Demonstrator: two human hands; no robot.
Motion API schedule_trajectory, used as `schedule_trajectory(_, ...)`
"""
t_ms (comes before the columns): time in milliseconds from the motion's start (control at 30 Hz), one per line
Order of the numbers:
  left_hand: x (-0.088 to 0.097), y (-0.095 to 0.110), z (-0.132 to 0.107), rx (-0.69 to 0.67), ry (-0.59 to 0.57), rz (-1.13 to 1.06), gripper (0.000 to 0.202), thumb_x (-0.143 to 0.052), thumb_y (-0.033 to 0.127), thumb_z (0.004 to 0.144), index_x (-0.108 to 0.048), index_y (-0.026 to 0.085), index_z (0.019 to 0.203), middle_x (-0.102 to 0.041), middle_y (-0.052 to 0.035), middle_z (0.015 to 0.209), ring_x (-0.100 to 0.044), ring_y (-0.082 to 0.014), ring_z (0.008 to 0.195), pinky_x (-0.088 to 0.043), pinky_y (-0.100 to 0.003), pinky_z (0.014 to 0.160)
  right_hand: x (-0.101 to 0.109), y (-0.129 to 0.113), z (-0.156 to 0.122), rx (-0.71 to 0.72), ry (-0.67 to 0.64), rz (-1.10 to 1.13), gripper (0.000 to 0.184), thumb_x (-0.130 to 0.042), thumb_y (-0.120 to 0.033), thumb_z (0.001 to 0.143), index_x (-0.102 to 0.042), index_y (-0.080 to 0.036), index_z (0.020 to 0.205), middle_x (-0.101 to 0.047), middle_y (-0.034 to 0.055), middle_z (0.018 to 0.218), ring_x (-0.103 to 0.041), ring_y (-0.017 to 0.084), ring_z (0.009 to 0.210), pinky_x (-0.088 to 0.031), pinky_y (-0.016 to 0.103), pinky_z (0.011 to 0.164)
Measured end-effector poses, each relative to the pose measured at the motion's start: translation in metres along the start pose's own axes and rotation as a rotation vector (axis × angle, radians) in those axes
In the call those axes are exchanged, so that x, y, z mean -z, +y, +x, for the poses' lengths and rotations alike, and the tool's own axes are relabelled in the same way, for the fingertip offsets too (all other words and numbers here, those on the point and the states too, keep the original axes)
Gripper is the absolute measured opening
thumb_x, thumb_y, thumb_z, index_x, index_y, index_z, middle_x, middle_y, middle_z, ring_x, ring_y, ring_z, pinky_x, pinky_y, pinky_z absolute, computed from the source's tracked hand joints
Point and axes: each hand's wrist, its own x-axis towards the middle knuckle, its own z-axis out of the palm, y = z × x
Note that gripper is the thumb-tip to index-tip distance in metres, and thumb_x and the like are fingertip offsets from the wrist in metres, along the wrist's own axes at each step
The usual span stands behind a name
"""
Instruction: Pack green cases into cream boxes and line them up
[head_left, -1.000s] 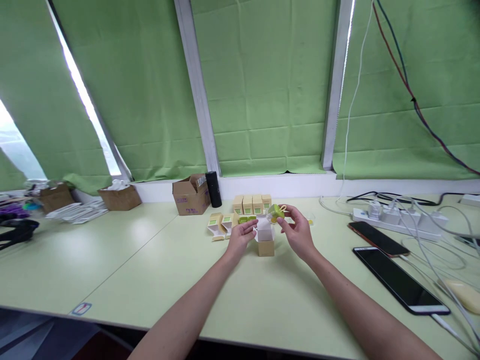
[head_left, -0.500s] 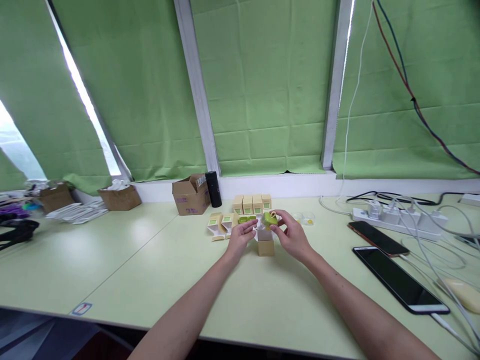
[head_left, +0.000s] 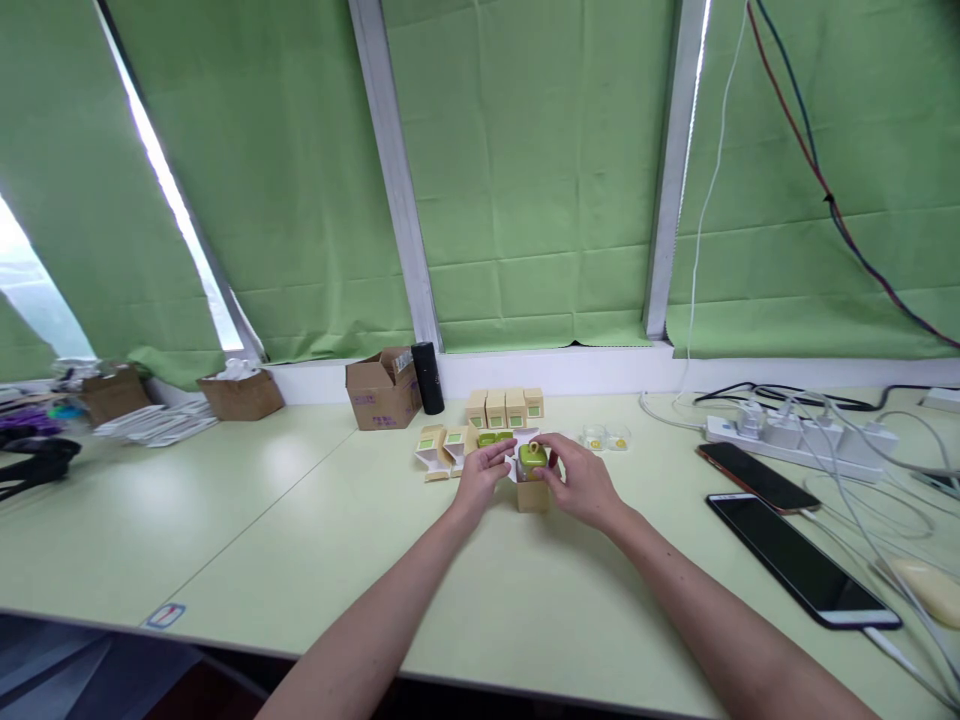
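A small green-lidded case with a loop on top (head_left: 532, 460) sits upright at the mouth of an open cardboard box (head_left: 533, 497). My right hand (head_left: 577, 480) grips the case from the right, thumb and fingers on its side. On the box's left, my left hand (head_left: 481, 475) has its fingers stretched out beside the raised white flap. Whether its fingertips touch the flap is hard to tell. Behind the left hand, more green-lidded pieces (head_left: 495, 437) partly show. Two opened small boxes (head_left: 442, 450) lie to the left.
Several closed small boxes (head_left: 504, 408) stand in a row at the back. Clear plastic pieces (head_left: 606, 438) lie right of them. A larger carton (head_left: 382, 390) and a black cylinder (head_left: 427, 378) are back left. Phones (head_left: 799, 560), cables and a power strip (head_left: 799, 445) occupy the right.
My right hand has brought the green-lidded case down and slightly left, from tilted above the box to upright in its opening. My left hand has barely moved.
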Motion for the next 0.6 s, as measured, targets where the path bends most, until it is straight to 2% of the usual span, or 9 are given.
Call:
schedule_trajectory(233, -0.001, 0.002, -0.001, 0.008, 0.033, 0.042, 0.051, -0.070, 0.014, 0.065, -0.079, 0.016, 0.115, -0.074, -0.0143, 0.129, -0.061, -0.0355, 0.131, -0.051, -0.044, 0.104, -0.005, -0.003, -0.005, -0.024, -0.071, -0.041, 0.026, -0.064, -0.017, 0.085, -0.057, -0.027, 0.108, -0.070, 0.0024, 0.107, -0.061, 0.023, 0.096, -0.045, 0.031, 0.072)
schedule_trajectory(400, -0.002, 0.002, -0.001, -0.006, 0.036, 0.037, 0.050, -0.070, 0.014, 0.065, -0.079, 0.016, 0.114, -0.074, -0.0141, 0.129, -0.061, -0.0354, 0.132, -0.050, -0.045, 0.107, -0.010, -0.003, -0.003, -0.003, -0.047, -0.051, 0.007, -0.053, -0.025, 0.097, -0.058, -0.027, 0.103, -0.069, 0.0029, 0.103, -0.060, 0.023, 0.096, -0.044, 0.030, 0.069)
schedule_trajectory(500, -0.002, 0.002, -0.001, -0.007, 0.042, 0.032, 0.050, -0.070, 0.014, 0.065, -0.079, 0.016, 0.114, -0.074, -0.0145, 0.129, -0.061, -0.0358, 0.132, -0.049, -0.046, 0.108, -0.015, 0.001, -0.001, -0.019, -0.008, -0.025, 0.014, -0.047, -0.024, 0.101, -0.061, -0.027, 0.099, -0.066, 0.0037, 0.106, -0.061, 0.021, 0.093, -0.046, 0.030, 0.070)
schedule_trajectory(600, -0.003, 0.001, -0.002, -0.004, 0.037, 0.024, 0.048, -0.070, 0.015, 0.066, -0.080, 0.016, 0.113, -0.073, -0.0148, 0.131, -0.061, -0.0360, 0.133, -0.049, -0.046, 0.108, -0.021, 0.006, 0.000, -0.060, 0.008, 0.069, 0.014, -0.051, -0.025, 0.099, -0.064, -0.026, 0.095, -0.060, 0.0052, 0.116, -0.063, 0.019, 0.089, -0.052, 0.032, 0.073)
